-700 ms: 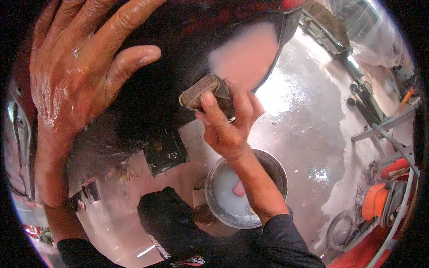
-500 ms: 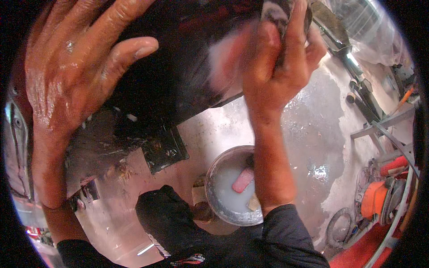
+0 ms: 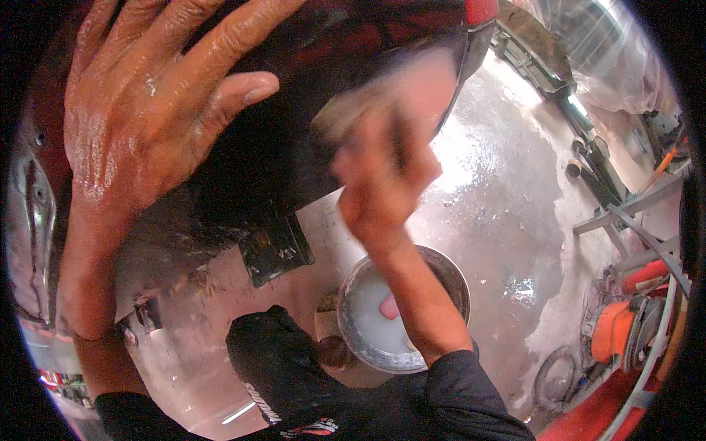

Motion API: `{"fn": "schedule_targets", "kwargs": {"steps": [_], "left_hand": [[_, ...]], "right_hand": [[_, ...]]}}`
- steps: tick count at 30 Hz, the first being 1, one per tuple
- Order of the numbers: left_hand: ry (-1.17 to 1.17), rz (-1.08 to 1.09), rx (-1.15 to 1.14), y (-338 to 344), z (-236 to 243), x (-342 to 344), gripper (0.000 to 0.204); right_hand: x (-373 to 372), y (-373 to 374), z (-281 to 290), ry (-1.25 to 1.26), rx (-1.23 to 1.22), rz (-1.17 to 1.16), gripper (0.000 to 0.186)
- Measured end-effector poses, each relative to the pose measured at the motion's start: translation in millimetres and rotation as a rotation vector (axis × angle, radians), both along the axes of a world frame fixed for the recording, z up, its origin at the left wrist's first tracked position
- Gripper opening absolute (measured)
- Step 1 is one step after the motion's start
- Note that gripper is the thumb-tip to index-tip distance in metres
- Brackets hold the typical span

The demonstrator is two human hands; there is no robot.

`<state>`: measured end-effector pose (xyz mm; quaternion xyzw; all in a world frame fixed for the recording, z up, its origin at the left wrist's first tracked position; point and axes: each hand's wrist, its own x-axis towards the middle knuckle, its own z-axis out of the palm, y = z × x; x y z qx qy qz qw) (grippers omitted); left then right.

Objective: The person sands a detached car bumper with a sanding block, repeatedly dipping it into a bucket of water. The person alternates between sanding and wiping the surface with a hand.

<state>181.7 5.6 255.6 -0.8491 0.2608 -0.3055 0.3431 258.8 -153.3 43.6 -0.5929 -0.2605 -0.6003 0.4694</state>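
Note:
My left hand [image 3: 147, 110], wet and with fingers spread, lies on the dark glossy vehicle body panel [image 3: 243, 147] at the upper left. My right hand [image 3: 386, 176] is blurred, its fingers curled in at the panel's lower right part, by a pale pinkish dull patch [image 3: 434, 81]. What it grips is smeared and hidden by the fingers. Below my right forearm stands a round bucket [image 3: 346, 334] of cloudy water. A pink block [image 3: 389, 307] shows in the water, partly covered by the forearm.
Wet patches shine on the concrete floor [image 3: 493, 220]. At the right are a metal stand [image 3: 614, 220], an orange power tool [image 3: 612, 331] and a hose. A long dark bar [image 3: 588, 151] and plastic sheeting [image 3: 610, 51] are at the upper right. A black plate [image 3: 279, 253] hangs below the panel.
My right hand has swept down and left across the panel, uncovering more of the pinkish patch. Its forearm now covers more of the bucket's contents. The left hand shifts slightly right in view.

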Motion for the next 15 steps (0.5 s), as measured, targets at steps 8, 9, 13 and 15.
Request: {"fn": "schedule_targets", "kwargs": {"steps": [8,9,13,15], "left_hand": [[0.011,-0.011,-0.021,7,1,-3,0.055],[0.016,-0.015,-0.028,8,-1,-2,0.055],[0.029,-0.009,-0.025,4,5,-10,0.055],[0.048,-0.068,-0.077,-2,-4,5,0.055]], "right_hand": [[64,-43,61,-0.132,-0.081,-0.232,0.043],[65,-43,58,-0.133,-0.099,-0.249,0.043],[48,-23,41,-0.072,-0.028,-0.107,0.044],[19,-13,-43,0.112,-0.096,-0.067,0.039]]}}
